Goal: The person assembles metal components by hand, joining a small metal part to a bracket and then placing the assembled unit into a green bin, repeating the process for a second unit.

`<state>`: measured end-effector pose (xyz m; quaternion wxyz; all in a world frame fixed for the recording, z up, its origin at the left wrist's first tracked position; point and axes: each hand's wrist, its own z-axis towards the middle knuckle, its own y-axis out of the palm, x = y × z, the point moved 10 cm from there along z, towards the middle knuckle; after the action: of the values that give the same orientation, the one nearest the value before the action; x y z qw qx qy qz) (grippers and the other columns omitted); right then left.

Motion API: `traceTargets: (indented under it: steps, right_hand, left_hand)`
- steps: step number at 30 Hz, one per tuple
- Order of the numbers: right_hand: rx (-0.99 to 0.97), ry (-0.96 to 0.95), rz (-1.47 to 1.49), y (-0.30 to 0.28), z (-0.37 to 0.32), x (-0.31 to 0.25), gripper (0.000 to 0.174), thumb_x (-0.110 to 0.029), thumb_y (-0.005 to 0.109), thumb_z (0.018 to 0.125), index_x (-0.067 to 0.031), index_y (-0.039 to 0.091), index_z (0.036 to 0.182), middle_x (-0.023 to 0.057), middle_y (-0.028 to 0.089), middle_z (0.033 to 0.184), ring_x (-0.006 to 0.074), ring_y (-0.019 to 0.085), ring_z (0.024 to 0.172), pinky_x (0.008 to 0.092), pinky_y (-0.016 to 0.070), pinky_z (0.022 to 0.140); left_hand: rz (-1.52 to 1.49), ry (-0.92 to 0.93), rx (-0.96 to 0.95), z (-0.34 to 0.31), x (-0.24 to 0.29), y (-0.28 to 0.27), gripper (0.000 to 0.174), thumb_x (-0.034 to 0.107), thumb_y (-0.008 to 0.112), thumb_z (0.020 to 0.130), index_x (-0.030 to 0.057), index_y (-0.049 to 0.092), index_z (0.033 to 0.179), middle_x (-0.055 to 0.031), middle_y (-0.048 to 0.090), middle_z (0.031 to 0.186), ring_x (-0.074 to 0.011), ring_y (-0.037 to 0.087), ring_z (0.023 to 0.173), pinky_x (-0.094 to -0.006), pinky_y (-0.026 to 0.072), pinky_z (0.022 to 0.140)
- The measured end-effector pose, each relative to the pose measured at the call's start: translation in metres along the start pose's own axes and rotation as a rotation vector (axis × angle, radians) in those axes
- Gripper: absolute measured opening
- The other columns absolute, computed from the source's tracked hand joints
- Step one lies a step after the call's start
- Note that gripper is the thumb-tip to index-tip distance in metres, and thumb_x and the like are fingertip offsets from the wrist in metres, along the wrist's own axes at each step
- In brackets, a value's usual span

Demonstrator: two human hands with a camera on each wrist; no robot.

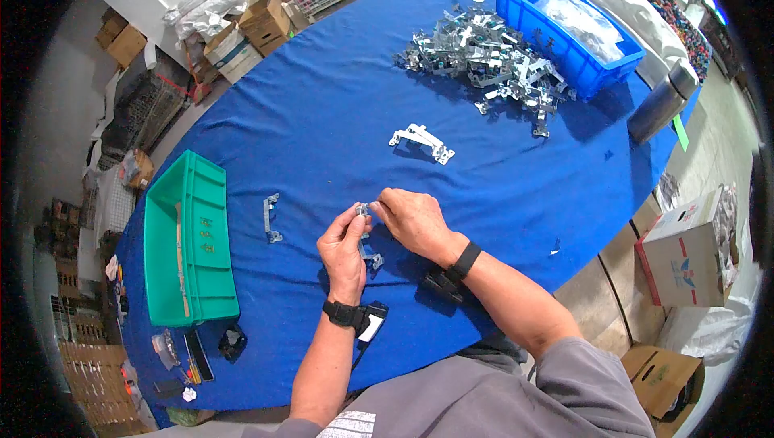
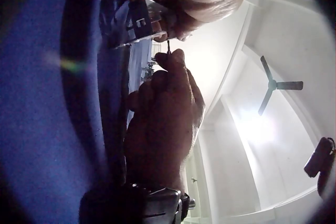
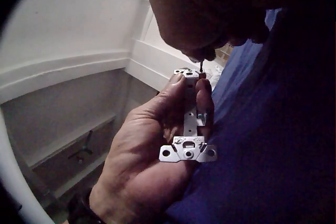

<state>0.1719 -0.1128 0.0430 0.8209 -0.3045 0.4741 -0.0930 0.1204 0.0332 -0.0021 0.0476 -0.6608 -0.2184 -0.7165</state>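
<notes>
My left hand (image 1: pixel 343 251) grips a silver metal bracket (image 3: pixel 189 149) with flanged, drilled ends, its thumb on the far end. In the right wrist view the bracket lies lengthwise along the palm, its near flange standing out over the heel of the hand. Fingertips of my right hand (image 1: pixel 418 223) pinch a thin, dark, pin-like piece (image 3: pixel 201 66) at the bracket's far end; its exact kind I cannot tell. Left of the hands, a similar bracket (image 1: pixel 268 217) rests on the blue cloth (image 1: pixel 314 156). Two more brackets (image 1: pixel 421 141) lie crossed beyond the hands.
A heap of brackets (image 1: pixel 492 59) lies at the back beside a blue bin (image 1: pixel 532 23) holding a clear plastic bag. A steel bottle (image 1: pixel 663 103) stands at right. On the left sits a green tray (image 1: pixel 211 277) with small metal parts; a phone (image 1: pixel 198 356) lies near it.
</notes>
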Motion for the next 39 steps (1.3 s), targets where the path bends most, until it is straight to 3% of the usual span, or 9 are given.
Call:
traceTargets:
  steps: [2, 4, 8, 11, 17, 20, 22, 28, 39]
  right_hand:
    - [-0.07, 0.048, -0.069, 0.006, -0.001, 0.004, 0.019, -0.023, 0.058, 0.094, -0.004, 0.053, 0.095, 0.0185, 0.065, 0.083, 0.0394, 0.064, 0.073, 0.0493, 0.0494, 0.06]
    - [0.082, 0.004, 0.065, -0.012, -0.001, -0.007, 0.021, -0.024, 0.057, 0.095, -0.0042, 0.054, 0.09, 0.0187, 0.064, 0.081, 0.0391, 0.064, 0.072, 0.0496, 0.0489, 0.059]
    - [0.077, -0.026, 0.085, -0.009, -0.001, -0.005, 0.025, -0.027, 0.056, 0.096, -0.0043, 0.055, 0.087, 0.0183, 0.064, 0.08, 0.039, 0.064, 0.07, 0.0496, 0.0486, 0.057]
    - [-0.043, 0.004, -0.026, 0.004, -0.001, 0.002, 0.02, -0.023, 0.057, 0.095, -0.0038, 0.054, 0.091, 0.0183, 0.064, 0.081, 0.0394, 0.064, 0.072, 0.0493, 0.049, 0.059]
    - [0.113, -0.02, 0.123, -0.015, -0.002, -0.009, 0.023, -0.025, 0.056, 0.096, -0.0042, 0.054, 0.086, 0.018, 0.063, 0.077, 0.0395, 0.063, 0.07, 0.0497, 0.0489, 0.059]
    - [0.066, -0.042, 0.087, -0.008, -0.001, -0.007, 0.024, -0.027, 0.056, 0.096, -0.0041, 0.054, 0.087, 0.0179, 0.064, 0.079, 0.039, 0.064, 0.071, 0.0494, 0.0495, 0.059]
    - [-0.079, 0.06, -0.071, 0.005, 0.0, 0.005, 0.019, -0.022, 0.057, 0.094, -0.0035, 0.053, 0.094, 0.0181, 0.064, 0.083, 0.0394, 0.065, 0.074, 0.0486, 0.0502, 0.061]
    - [0.091, 0.007, 0.103, -0.012, -0.003, -0.006, 0.014, -0.015, 0.059, 0.092, -0.0022, 0.055, 0.093, 0.0174, 0.063, 0.081, 0.0377, 0.063, 0.071, 0.0467, 0.047, 0.059]
    - [0.014, -0.022, 0.032, -0.002, -0.001, -0.004, 0.015, -0.02, 0.056, 0.095, -0.0047, 0.054, 0.097, 0.0174, 0.064, 0.082, 0.0388, 0.064, 0.074, 0.0492, 0.0492, 0.061]
  left_hand:
    - [0.002, -0.003, 0.0, 0.0, -0.001, -0.001, 0.023, 0.002, 0.067, 0.091, -0.0043, 0.068, 0.112, -0.0104, 0.071, 0.102, -0.0159, 0.068, 0.087, -0.0264, 0.0553, 0.078]
    - [-0.008, -0.003, 0.007, -0.001, -0.002, -0.001, 0.023, 0.002, 0.066, 0.09, -0.0045, 0.068, 0.112, -0.0104, 0.071, 0.102, -0.016, 0.068, 0.087, -0.0264, 0.0552, 0.078]
    - [0.021, -0.018, 0.021, 0.0, -0.001, -0.001, 0.023, 0.002, 0.067, 0.09, -0.0047, 0.068, 0.112, -0.0103, 0.071, 0.102, -0.0163, 0.068, 0.087, -0.0269, 0.0553, 0.078]
    - [0.02, -0.002, 0.014, 0.0, -0.001, -0.002, 0.023, 0.003, 0.067, 0.091, -0.0049, 0.068, 0.112, -0.0104, 0.07, 0.102, -0.0165, 0.068, 0.087, -0.027, 0.0556, 0.078]
    - [-0.002, -0.002, 0.004, 0.0, -0.002, -0.001, 0.023, 0.002, 0.067, 0.091, -0.0047, 0.068, 0.112, -0.0107, 0.071, 0.102, -0.0166, 0.068, 0.088, -0.0269, 0.0558, 0.077]
    - [0.0, -0.005, 0.012, 0.0, -0.002, -0.002, 0.023, 0.002, 0.067, 0.09, -0.0044, 0.068, 0.112, -0.0108, 0.071, 0.102, -0.0166, 0.068, 0.088, -0.0266, 0.0558, 0.077]
    - [0.002, 0.004, 0.003, 0.0, -0.001, -0.001, 0.023, 0.002, 0.067, 0.09, -0.0045, 0.068, 0.112, -0.0108, 0.071, 0.103, -0.0167, 0.068, 0.088, -0.0264, 0.056, 0.078]
    - [-0.008, 0.003, 0.006, 0.0, -0.001, 0.0, 0.022, 0.002, 0.066, 0.091, -0.0044, 0.068, 0.112, -0.0102, 0.071, 0.102, -0.0164, 0.068, 0.087, -0.0264, 0.0564, 0.077]
    - [0.028, -0.018, 0.003, 0.0, -0.003, -0.004, 0.023, 0.003, 0.067, 0.09, -0.0039, 0.068, 0.112, -0.0094, 0.071, 0.1, -0.0143, 0.067, 0.085, -0.025, 0.0549, 0.072]
